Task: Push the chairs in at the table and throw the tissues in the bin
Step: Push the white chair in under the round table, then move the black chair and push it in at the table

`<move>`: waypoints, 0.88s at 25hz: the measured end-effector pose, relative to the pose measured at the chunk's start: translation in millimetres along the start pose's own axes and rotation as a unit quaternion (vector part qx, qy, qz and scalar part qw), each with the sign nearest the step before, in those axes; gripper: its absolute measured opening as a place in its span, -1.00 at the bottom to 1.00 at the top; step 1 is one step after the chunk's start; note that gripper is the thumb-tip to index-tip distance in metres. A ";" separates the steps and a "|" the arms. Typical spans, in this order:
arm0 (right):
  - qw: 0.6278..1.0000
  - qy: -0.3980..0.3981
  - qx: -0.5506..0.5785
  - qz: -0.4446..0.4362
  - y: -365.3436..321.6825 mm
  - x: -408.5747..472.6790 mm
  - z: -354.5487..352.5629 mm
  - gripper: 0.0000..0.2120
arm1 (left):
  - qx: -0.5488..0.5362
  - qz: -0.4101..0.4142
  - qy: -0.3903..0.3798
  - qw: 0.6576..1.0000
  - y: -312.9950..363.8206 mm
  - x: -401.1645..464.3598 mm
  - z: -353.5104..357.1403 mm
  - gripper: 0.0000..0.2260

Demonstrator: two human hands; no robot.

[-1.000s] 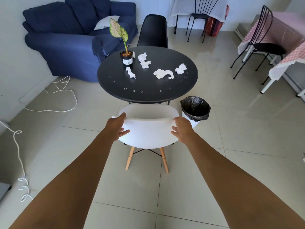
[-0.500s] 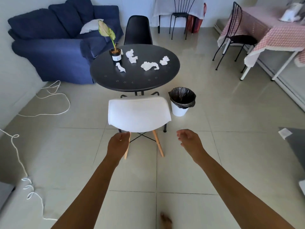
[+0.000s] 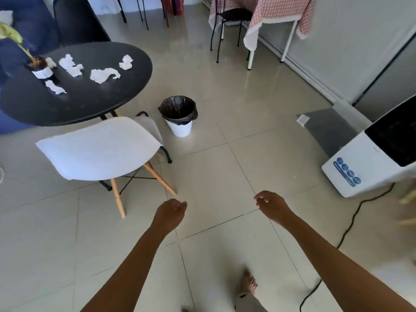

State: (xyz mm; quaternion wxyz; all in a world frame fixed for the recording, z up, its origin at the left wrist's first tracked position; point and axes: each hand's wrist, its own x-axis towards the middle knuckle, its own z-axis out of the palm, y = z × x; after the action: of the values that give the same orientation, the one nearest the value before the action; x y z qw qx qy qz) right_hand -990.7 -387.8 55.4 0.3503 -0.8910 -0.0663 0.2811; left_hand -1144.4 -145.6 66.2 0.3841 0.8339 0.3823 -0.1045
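Observation:
A white chair (image 3: 99, 149) with wooden legs stands with its seat tucked under the near edge of the round black table (image 3: 90, 102). A black chair (image 3: 78, 21) sits at the table's far side. Several crumpled white tissues (image 3: 102, 74) lie on the tabletop beside a small potted plant (image 3: 39, 68). A white bin (image 3: 179, 114) with a black liner stands on the floor right of the table. My left hand (image 3: 171, 213) and my right hand (image 3: 271, 203) hang over bare floor, well short of the chair, fingers loosely curled, holding nothing.
A white appliance (image 3: 371, 163) with a black cable stands at the right. A table with a checked cloth (image 3: 265, 12) and a black metal chair (image 3: 231, 21) are at the back right. A blue sofa (image 3: 13, 52) is at the far left. My bare foot (image 3: 247, 283) shows below.
Both hands have let go of the white chair's back and dropped away. The view has backed off and swung to the right, so the table now sits at the left.

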 end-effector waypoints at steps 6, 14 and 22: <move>0.981 -0.066 -0.135 0.124 121.3 30.7 -72.2 -0.72 | 0.182 -0.048 -0.131 0.973 54.3 38.5 115.0 -0.63; 0.955 -0.124 -0.178 0.203 152.9 115.7 -138.7 -0.67 | 0.230 -0.057 -0.149 0.960 131.3 124.2 149.1 -0.57; 0.944 -0.130 0.008 0.303 80.2 287.4 -197.6 -0.83 | 0.202 -0.088 -0.162 0.962 218.1 296.8 117.2 -0.56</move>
State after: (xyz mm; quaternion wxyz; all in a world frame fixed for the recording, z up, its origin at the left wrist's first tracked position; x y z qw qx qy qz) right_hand -649.5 -473.0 -10.4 0.2438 -0.8219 0.1646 0.4877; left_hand -770.3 -154.6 -30.4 0.2537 0.8289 0.3578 -0.3471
